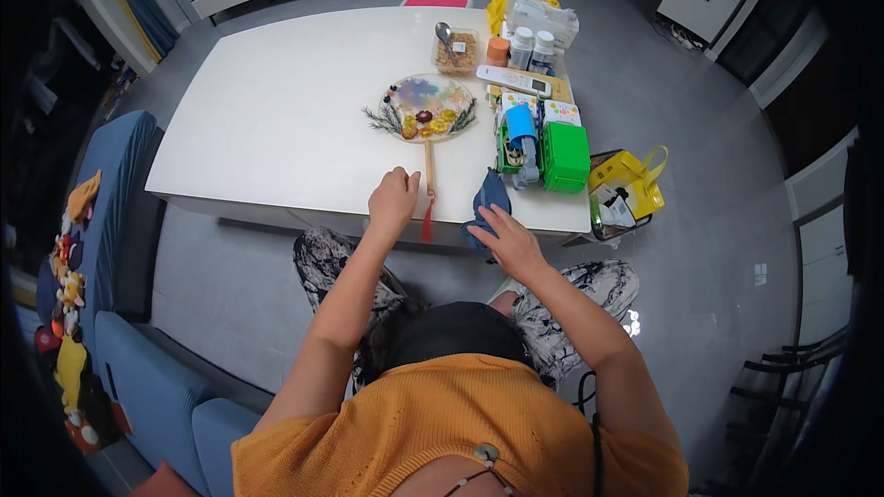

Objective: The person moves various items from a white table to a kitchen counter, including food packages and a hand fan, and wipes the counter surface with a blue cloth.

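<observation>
A round fan (425, 109) decorated with dried flowers and green sprigs lies on the white table (276, 101). Its wooden handle points toward me, and a red tassel hangs over the near edge. Just left of that handle is my left hand (394, 201), with its fingers curled in; whatever they may hold is hidden. My right hand (513, 244) is open, fingers spread, at the table's near edge. Its fingertips touch a crumpled dark blue cloth (491, 198), which droops over the edge.
Right of the cloth stand a green toy bin (564, 157) and a blue and grey toy part (522, 143). Farther back are a white remote (514, 81), bottles (520, 48) and a clear food box with a spoon (456, 51). A basket with a yellow bag (631, 179) stands beside the table.
</observation>
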The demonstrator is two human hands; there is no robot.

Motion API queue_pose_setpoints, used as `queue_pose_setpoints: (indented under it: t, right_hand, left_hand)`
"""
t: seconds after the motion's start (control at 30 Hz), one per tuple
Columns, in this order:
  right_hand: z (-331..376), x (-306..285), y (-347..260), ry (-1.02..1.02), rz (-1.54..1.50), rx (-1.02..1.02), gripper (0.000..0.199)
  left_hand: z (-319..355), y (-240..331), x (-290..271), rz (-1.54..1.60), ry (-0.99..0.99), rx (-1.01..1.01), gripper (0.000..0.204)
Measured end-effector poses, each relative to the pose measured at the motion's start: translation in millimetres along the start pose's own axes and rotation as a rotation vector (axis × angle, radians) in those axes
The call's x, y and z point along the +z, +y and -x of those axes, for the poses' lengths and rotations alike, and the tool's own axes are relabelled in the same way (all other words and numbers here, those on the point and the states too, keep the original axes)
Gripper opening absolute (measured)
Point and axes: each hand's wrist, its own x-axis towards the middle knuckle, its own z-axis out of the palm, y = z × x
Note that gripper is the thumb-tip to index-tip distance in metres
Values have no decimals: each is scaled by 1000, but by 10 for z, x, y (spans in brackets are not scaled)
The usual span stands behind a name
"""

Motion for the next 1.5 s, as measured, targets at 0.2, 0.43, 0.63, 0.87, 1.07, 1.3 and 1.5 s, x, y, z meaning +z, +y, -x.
queue_pose_setpoints:
  t: [0.2, 0.43, 0.63, 0.87, 1.07, 1.3, 1.5]
  right_hand:
    - [393, -310, 67, -86, 38, 206, 44]
    - [761, -579, 426, -82, 106, 481, 44]
    - [888, -724, 906, 86, -48, 657, 34]
    - [651, -622, 1352, 347, -314, 803, 38]
    - [484, -767, 1754, -23, -442, 848, 40]
    - [152, -1206, 2153, -681, -460, 611, 39]
    - [224, -970, 2205, -772, -620, 683, 43]
  left_hand:
    - [94, 122, 204, 112, -19, 249, 23]
    - [307, 399, 516, 75, -106, 565, 18]
    - [242, 774, 999, 93, -165, 964, 18]
    - [76, 756, 1037, 30, -269, 1150, 20]
    - [63, 660, 1065, 174, -391, 941, 14]
    - [75, 584, 1022, 87, -511, 950, 10]
    - [7, 573, 1142, 118, -418, 1002, 16]
